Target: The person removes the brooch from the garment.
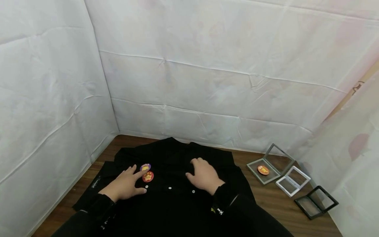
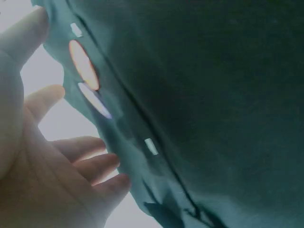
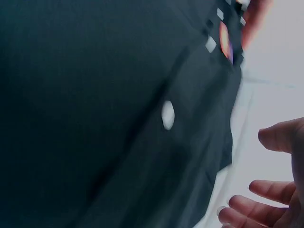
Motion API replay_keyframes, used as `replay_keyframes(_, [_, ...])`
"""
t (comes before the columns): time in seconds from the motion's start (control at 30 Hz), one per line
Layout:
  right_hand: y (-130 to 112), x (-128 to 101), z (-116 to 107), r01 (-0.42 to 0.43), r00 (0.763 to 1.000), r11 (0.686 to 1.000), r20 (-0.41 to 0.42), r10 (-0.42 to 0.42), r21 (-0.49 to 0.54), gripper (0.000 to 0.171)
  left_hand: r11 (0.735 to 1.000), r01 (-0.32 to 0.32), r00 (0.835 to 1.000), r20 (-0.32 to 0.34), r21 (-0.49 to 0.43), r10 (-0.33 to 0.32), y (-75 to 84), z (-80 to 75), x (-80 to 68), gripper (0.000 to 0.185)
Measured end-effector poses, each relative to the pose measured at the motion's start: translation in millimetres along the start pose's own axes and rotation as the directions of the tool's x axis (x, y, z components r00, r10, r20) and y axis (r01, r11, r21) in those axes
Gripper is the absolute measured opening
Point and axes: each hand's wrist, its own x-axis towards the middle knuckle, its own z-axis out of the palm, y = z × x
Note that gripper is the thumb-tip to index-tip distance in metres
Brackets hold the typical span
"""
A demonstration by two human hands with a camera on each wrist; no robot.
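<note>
Wooden table edge-to-edge under black shirt, both hands flat.

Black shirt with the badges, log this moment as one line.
left hand open, touching red badge | right hand open, flat on black shirt | purple badge pinned

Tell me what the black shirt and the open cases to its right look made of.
The black shirt looks like soft matte woven fabric: it creases and shows small white buttons. The grey case, white case and black case seem to be rigid plastic frames with clear, glossy panes, possibly film.
</note>
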Motion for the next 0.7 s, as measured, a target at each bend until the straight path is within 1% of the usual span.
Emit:
replay_keyframes(0.1, [-17,2,13,0.034,0.999,0.999,0.031,-0.033,-0.029,0.052,1.0,0.014,1.0,0.015,0.004,-0.014,-2.9,4.4,0.3,0.083])
replay_keyframes(0.2, [-33,4,23,0.06,0.997,0.996,0.046,-0.057,-0.062,0.053,1.0,0.026,1.0,0.016,-0.001,-0.026,-6.2,9.7,-1.2,0.083])
replay_keyframes(0.37, [-55,14,39,0.107,0.992,0.987,0.075,-0.099,-0.119,0.058,0.998,0.059,0.998,0.03,-0.007,-0.058,-10.7,11.6,-5.0,0.086])
replay_keyframes(0.57, [-77,24,58,0.119,0.991,0.981,0.084,-0.107,-0.15,0.06,0.997,0.081,0.996,0.039,-0.014,-0.08,-8.0,8.9,-6.2,0.088])
replay_keyframes(0.7, [-84,30,73,0.117,0.991,0.979,0.078,-0.105,-0.169,0.058,0.996,0.084,0.996,0.033,-0.029,-0.083,-5.2,10.0,-5.6,0.088])
